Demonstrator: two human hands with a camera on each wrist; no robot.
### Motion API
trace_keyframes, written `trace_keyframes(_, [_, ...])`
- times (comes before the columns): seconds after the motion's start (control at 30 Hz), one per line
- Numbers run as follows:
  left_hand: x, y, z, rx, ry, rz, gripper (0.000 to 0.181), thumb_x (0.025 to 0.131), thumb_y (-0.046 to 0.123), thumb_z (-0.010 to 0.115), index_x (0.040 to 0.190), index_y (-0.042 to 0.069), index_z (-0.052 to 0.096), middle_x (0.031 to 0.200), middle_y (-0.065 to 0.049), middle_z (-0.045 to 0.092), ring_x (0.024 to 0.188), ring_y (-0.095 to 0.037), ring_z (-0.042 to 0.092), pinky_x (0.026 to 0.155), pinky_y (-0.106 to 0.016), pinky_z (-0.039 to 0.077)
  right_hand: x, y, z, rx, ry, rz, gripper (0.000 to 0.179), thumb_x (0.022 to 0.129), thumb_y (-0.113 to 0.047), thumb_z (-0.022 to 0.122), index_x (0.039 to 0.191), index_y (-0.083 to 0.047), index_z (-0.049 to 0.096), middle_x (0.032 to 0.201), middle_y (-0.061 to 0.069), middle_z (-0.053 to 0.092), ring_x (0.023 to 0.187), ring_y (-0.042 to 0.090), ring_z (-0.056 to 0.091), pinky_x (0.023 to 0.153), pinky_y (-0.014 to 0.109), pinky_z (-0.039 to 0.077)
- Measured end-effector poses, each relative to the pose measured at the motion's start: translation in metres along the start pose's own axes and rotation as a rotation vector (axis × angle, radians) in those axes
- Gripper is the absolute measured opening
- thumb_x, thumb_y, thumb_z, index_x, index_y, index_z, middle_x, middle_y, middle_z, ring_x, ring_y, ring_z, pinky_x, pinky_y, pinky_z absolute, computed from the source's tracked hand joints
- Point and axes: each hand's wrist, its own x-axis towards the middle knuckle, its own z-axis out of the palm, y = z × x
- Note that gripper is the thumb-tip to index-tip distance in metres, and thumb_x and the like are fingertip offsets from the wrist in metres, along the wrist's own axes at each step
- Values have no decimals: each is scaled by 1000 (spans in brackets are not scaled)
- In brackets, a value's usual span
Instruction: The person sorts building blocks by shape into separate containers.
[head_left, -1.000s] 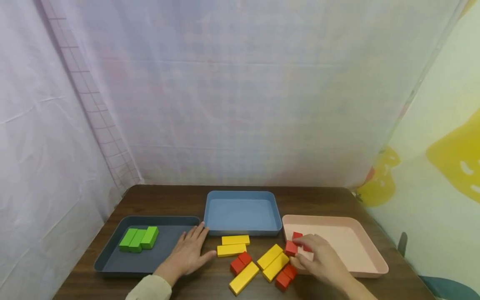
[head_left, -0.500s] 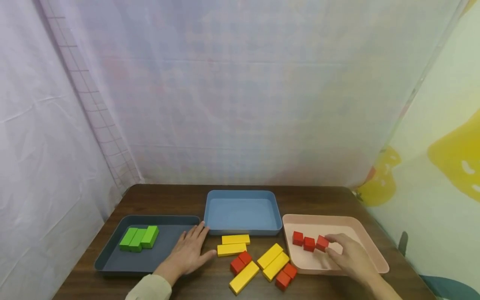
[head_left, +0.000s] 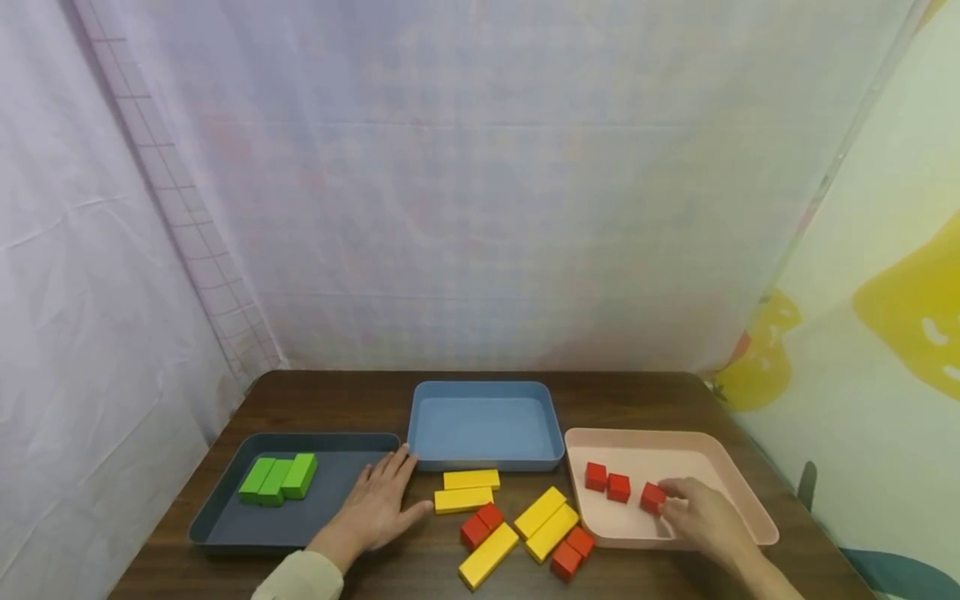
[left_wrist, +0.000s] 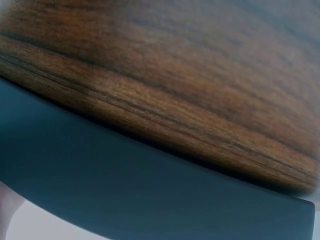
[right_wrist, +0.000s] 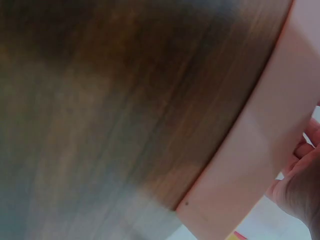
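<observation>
My right hand [head_left: 701, 512] is over the pink tray [head_left: 738, 475], its thumb and index finger pinching a red cube [head_left: 652, 498] low at the tray floor. To the left of it, two more red cubes [head_left: 618, 488] sit in the same tray. My left hand [head_left: 377, 506] lies flat with spread fingers over the right edge of the dark grey tray [head_left: 225, 529], holding nothing. Near its thumb are yellow blocks [head_left: 463, 500]. In the right wrist view, curled fingers [right_wrist: 302, 150] show behind the pink tray's wall; the cube is hidden there.
Three green blocks [head_left: 277, 479] lie together in the dark tray. A blue tray [head_left: 486, 464] stands at the back middle of the wooden table [head_left: 337, 400]. More yellow blocks [head_left: 551, 533] and red cubes [head_left: 566, 561] lie between the hands at the front.
My right hand carried a red cube rightward from the pink tray's left edge, then slightly down beside the two others. My left hand has stayed in place.
</observation>
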Motion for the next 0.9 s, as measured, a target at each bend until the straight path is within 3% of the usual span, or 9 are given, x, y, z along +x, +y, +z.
trace_keyframes(0.37, [0, 0, 1, -1, 5, 5, 87, 94, 69, 45, 156, 9, 32, 163, -12, 20, 144, -38, 28, 112, -64, 23, 0, 0, 8, 3, 57, -77, 28, 83, -12, 77, 108, -2, 72, 100, 11, 71, 92, 27, 67, 79, 46, 53])
trace_keyframes(0.6, [-2, 2, -1, -6, 1, 3, 86, 95, 68, 45, 156, 9, 32, 163, -11, 20, 144, -39, 28, 112, -63, 23, -1, 2, 12, 19, 62, -77, 35, 84, -15, 76, 113, 3, 69, 104, 18, 71, 96, 33, 68, 81, 50, 53])
trace_keyframes(0.77, [-2, 2, -1, -5, -1, 0, 86, 95, 68, 45, 156, 10, 31, 163, -11, 19, 144, -38, 28, 112, -63, 23, -2, 0, 14, 6, 125, -111, 37, 84, -13, 76, 116, 5, 67, 104, 20, 70, 99, 40, 66, 83, 56, 51])
trace_keyframes(0.9, [-1, 0, 0, -8, 3, 3, 86, 94, 68, 46, 156, 10, 31, 163, -11, 20, 144, -38, 28, 111, -64, 24, -1, -7, 14, -13, 175, -149, 37, 82, -10, 77, 115, 3, 69, 103, 17, 70, 98, 38, 66, 83, 56, 51])
